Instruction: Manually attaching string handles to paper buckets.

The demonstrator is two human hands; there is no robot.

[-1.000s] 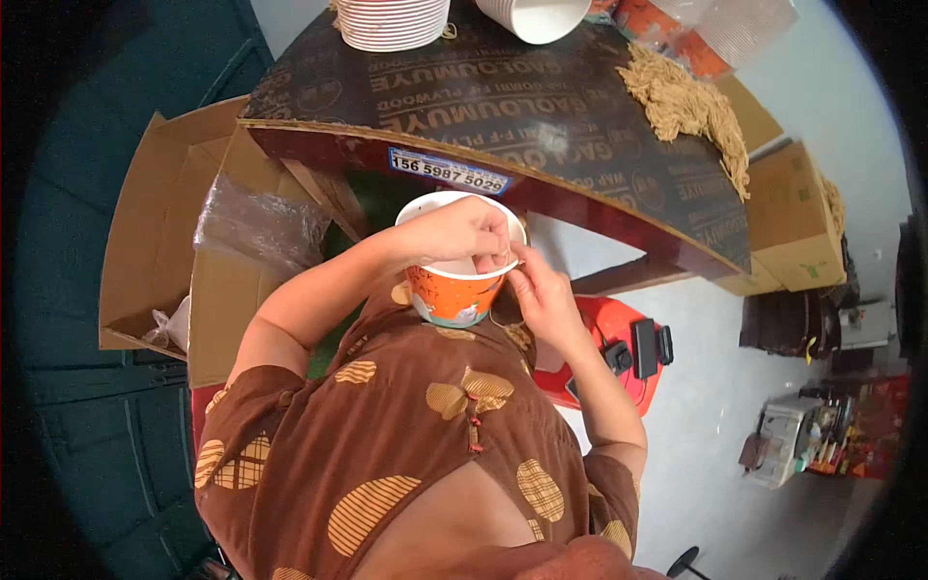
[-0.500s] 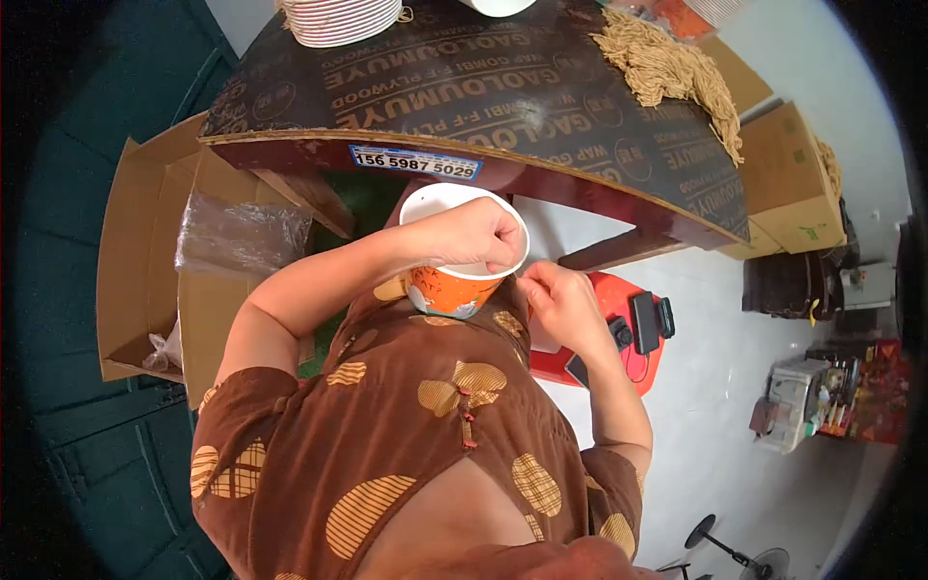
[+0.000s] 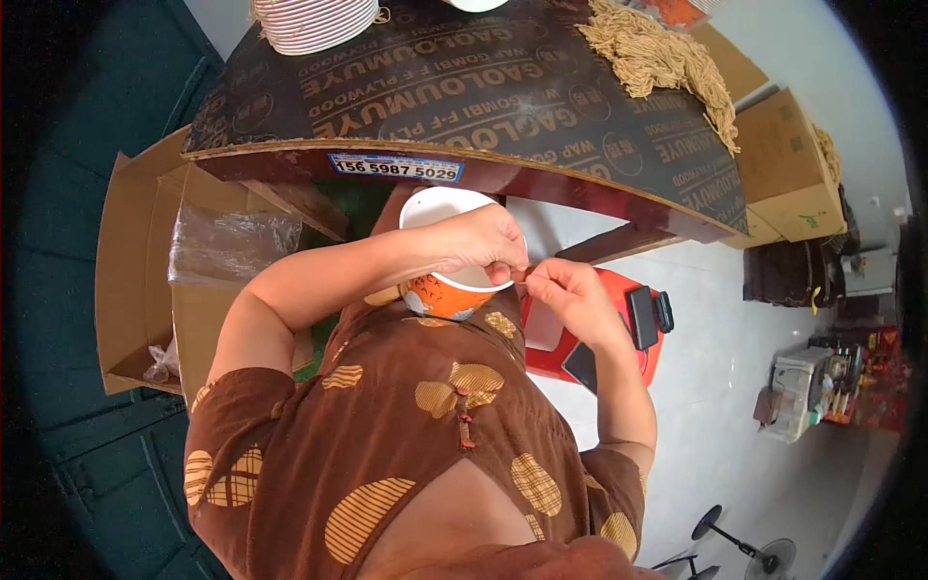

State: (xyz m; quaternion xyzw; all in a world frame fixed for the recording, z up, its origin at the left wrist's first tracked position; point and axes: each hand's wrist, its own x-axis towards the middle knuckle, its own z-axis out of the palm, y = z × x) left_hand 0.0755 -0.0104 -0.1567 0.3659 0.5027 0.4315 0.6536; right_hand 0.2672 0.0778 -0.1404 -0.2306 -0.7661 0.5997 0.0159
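An orange paper bucket (image 3: 447, 298) with a white rim and white inside rests in my lap, tilted a little. My left hand (image 3: 478, 244) reaches across its mouth, fingers curled and pinched at the right side of the rim. Just outside that side, my right hand (image 3: 568, 298) is closed in a pinch, its fingertips almost meeting those of the left. Whatever lies between the fingers is too small to make out. A small dark hole shows in the far left of the bucket's wall.
A dark plywood table (image 3: 416, 92) stands before me, bearing a stack of white paper buckets (image 3: 317, 24) and a bundle of tan cords (image 3: 657, 48). An open cardboard box (image 3: 135, 280) is at my left. A red stool (image 3: 623, 285) with phones stands at the right.
My left hand has come out toward the right rim, and its fingertips now meet those of my right hand. The view has shifted slightly.
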